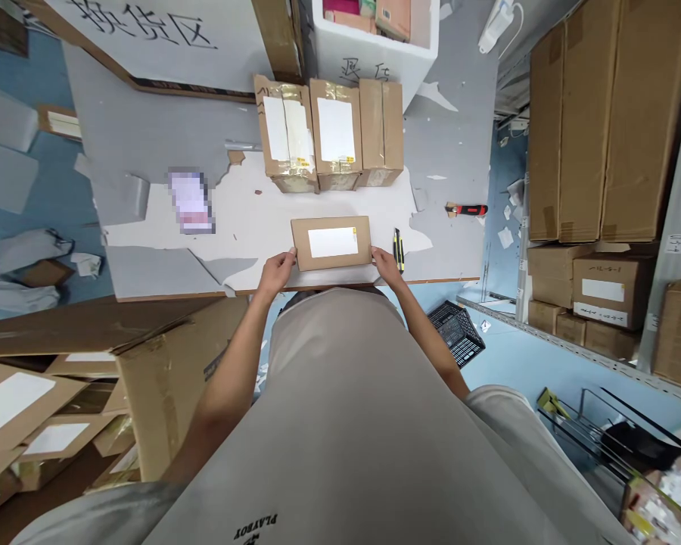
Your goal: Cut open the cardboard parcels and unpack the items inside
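A flat brown cardboard box (329,263) with a white label (333,242) on top lies near the front edge of the table. My left hand (280,271) grips its left end, thumb and fingers at the lower corner. At the opposite end, my right hand (385,265) holds the right side the same way. Just right of that hand lies a black and yellow box cutter (398,250). Farther right is a red and black utility knife (468,210).
Three brown cartons (334,136) stand behind the box, before a white foam bin (368,57). A blurred phone-like object (191,200) lies left. Below left, a large open carton (164,378) holds several labelled boxes. Shelves with cartons (584,136) rise at right; a black crate (457,333) sits on the floor.
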`<state>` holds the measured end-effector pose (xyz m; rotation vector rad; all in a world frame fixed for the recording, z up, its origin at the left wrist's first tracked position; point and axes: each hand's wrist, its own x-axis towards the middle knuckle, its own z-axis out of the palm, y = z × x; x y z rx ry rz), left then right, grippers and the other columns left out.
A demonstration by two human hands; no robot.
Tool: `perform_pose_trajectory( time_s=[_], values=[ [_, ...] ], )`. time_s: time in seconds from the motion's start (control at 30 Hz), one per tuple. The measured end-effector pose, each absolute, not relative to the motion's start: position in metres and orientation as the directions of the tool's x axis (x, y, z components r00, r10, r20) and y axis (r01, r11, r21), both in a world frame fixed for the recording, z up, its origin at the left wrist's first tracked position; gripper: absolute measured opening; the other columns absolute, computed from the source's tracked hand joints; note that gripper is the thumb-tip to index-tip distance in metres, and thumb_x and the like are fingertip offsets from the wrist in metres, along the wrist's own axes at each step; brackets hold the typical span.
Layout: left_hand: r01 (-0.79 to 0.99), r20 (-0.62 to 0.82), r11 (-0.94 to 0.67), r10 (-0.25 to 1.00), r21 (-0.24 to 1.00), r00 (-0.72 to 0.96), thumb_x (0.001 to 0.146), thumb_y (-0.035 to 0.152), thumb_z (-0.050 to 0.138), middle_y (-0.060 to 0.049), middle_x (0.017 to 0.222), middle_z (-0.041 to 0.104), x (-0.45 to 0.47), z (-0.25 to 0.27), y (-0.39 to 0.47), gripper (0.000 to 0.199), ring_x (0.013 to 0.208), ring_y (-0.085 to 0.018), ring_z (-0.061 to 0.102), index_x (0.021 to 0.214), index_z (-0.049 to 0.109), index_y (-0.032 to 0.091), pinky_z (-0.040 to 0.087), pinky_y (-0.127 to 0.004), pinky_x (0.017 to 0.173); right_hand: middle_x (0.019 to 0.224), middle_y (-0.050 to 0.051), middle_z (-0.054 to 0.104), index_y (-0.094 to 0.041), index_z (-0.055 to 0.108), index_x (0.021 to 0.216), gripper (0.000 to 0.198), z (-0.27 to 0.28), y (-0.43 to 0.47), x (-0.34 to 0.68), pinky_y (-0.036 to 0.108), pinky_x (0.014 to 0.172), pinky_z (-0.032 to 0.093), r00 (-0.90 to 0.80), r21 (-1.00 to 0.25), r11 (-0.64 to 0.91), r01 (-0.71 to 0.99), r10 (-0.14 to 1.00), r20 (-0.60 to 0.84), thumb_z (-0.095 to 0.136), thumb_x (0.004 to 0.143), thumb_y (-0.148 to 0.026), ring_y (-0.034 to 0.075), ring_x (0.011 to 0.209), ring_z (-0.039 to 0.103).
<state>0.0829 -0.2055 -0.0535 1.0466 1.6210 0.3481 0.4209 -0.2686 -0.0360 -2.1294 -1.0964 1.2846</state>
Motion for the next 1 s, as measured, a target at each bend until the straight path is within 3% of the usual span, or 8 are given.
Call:
perform_pose_trajectory(
  time_s=[0.07, 0.17, 0.37, 0.47, 0.7, 1.0],
  values=[
    [0.398, -0.653, 0.601, 0.758, 0.694, -0.005, 0.103, 0.065, 0.059, -0.019, 0.133, 0.087, 0.08, -0.055, -0.211, 0.057, 0.118, -0.031, 0.082, 0.118, 0.084, 0.015, 0.064, -0.039, 0.104, 0.147, 0.011, 0.084, -0.019, 0.082, 0.137, 0.051, -0.039, -0.276, 0.425, 0.045, 0.115, 0.067, 0.284, -0.684, -0.649, 0.332, 0.761, -0.584, 0.046, 0.117, -0.05, 0.025, 0.128, 0.082],
    [0.448, -0.662, 0.604, 0.748, 0.659, -0.035, 0.093, 0.042, 0.066, -0.02, 0.141, 0.085, 0.076, -0.057, -0.219, 0.047, 0.125, -0.032, 0.081, 0.126, 0.085, 0.014, 0.063, -0.043, 0.116, 0.156, 0.013, 0.081, -0.018, 0.082, 0.139, 0.046, -0.039, -0.284, 0.429, 0.048, 0.12, 0.065, 0.278, -0.681, -0.672, 0.291, 0.74, -0.612, 0.055, 0.109, -0.04, 0.026, 0.136, 0.08],
    [0.45, -0.66, 0.586, 0.751, 0.674, 0.013, 0.072, 0.024, 0.078, -0.015, 0.129, 0.089, 0.081, -0.052, -0.231, 0.048, 0.13, -0.037, 0.081, 0.119, 0.087, 0.016, 0.063, -0.049, 0.121, 0.147, 0.01, 0.086, -0.02, 0.086, 0.136, 0.045, -0.036, -0.284, 0.421, 0.049, 0.13, 0.058, 0.222, -0.69, -0.645, 0.329, 0.763, -0.608, 0.071, 0.095, -0.029, 0.029, 0.138, 0.081],
    [0.429, -0.623, 0.575, 0.781, 0.696, -0.036, 0.076, 0.026, 0.084, -0.016, 0.124, 0.089, 0.089, -0.041, -0.231, 0.044, 0.125, -0.037, 0.083, 0.117, 0.087, 0.014, 0.065, -0.049, 0.117, 0.147, 0.013, 0.085, -0.017, 0.086, 0.135, 0.045, -0.028, -0.278, 0.418, 0.047, 0.127, 0.061, 0.246, -0.706, -0.63, 0.324, 0.777, -0.58, 0.078, 0.095, -0.034, 0.03, 0.136, 0.082],
    [0.434, -0.43, 0.452, 0.89, 0.779, -0.155, 0.095, 0.041, 0.084, -0.013, 0.122, 0.089, 0.097, -0.007, -0.218, 0.036, 0.116, -0.031, 0.085, 0.119, 0.089, 0.014, 0.066, -0.042, 0.113, 0.125, 0.011, 0.089, -0.02, 0.092, 0.115, 0.054, 0.002, -0.257, 0.42, 0.047, 0.121, 0.066, 0.336, -0.782, -0.513, 0.354, 0.85, -0.406, 0.077, 0.103, -0.071, 0.031, 0.122, 0.084],
    [0.432, -0.415, 0.453, 0.891, 0.779, -0.187, 0.098, 0.045, 0.081, -0.013, 0.112, 0.09, 0.097, -0.021, -0.214, 0.036, 0.11, -0.029, 0.084, 0.111, 0.09, 0.013, 0.066, -0.038, 0.107, 0.121, 0.012, 0.091, -0.02, 0.092, 0.109, 0.049, -0.011, -0.251, 0.426, 0.044, 0.114, 0.066, 0.296, -0.721, -0.492, 0.488, 0.87, -0.393, 0.069, 0.112, -0.064, 0.03, 0.116, 0.086]
  ],
)
